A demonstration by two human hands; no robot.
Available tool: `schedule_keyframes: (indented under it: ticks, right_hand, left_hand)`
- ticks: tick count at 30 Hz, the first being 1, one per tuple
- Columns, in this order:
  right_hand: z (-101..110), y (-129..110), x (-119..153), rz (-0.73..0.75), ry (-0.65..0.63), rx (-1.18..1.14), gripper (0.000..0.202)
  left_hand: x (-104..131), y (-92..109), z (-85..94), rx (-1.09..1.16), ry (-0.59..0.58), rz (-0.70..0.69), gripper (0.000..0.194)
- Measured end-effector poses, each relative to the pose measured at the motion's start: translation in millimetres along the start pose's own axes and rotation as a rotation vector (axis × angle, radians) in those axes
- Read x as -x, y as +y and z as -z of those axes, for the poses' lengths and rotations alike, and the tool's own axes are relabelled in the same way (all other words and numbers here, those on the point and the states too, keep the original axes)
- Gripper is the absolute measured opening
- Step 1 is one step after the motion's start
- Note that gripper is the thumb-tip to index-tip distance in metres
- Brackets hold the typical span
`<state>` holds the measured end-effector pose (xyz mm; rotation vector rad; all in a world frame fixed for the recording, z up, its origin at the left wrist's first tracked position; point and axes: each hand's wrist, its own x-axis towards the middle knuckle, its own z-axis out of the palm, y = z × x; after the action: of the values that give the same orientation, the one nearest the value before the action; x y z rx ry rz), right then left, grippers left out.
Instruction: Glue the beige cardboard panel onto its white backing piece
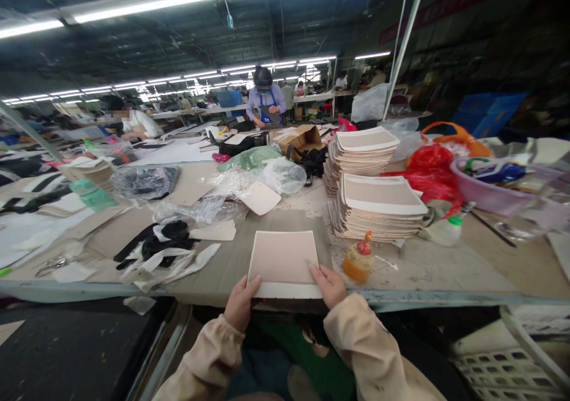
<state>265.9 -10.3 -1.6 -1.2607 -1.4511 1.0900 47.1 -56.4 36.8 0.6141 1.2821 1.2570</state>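
A beige rectangular panel with white borders (284, 258) is held flat over the front edge of the table. My left hand (241, 299) grips its near left corner, thumb on top and fingers underneath. On the right side, my right hand (328, 283) pinches the panel the same way. Just right of my right hand stands a small jar of amber contents with a red top (358, 261). Behind the jar rises a stack of similar panels (380, 208), with a second stack (363, 145) farther back. What the panel is made of I cannot tell.
Black and white fabric strips (164, 249) and scissors (56, 264) lie to the left. Clear plastic bags (214, 196) cover the table's middle. At right are a glue-like bottle with a green cap (447, 230), red bags and a purple basin (494, 190). A co-worker (267, 101) stands opposite.
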Motion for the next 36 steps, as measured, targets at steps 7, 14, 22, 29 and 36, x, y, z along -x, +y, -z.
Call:
schedule_keyframes:
  ticks: [7,14,22,29,36]
  right_hand:
    - [-1.7,5.9,-0.1,0.003,0.000,0.057,0.044]
    - [-2.0,3.7,1.2,0.027,-0.019,0.130,0.044]
    - [3.0,-3.0,4.3,0.065,-0.065,0.265,0.041]
    - [3.4,-0.6,5.3,0.078,-0.082,0.332,0.044]
    - [2.5,-5.0,4.8,0.087,-0.079,0.390,0.042]
  left_hand:
    - [-3.4,-4.1,2.1,0.016,0.015,0.023,0.043]
    - [-10.2,-11.3,4.5,-0.015,0.018,0.002,0.040]
    - [-14.3,-18.3,10.4,-0.050,-0.002,-0.015,0.038]
    - [-14.5,-18.9,9.1,-0.039,0.013,-0.020,0.038]
    - [-15.6,-22.9,11.4,-0.057,0.029,-0.034,0.038]
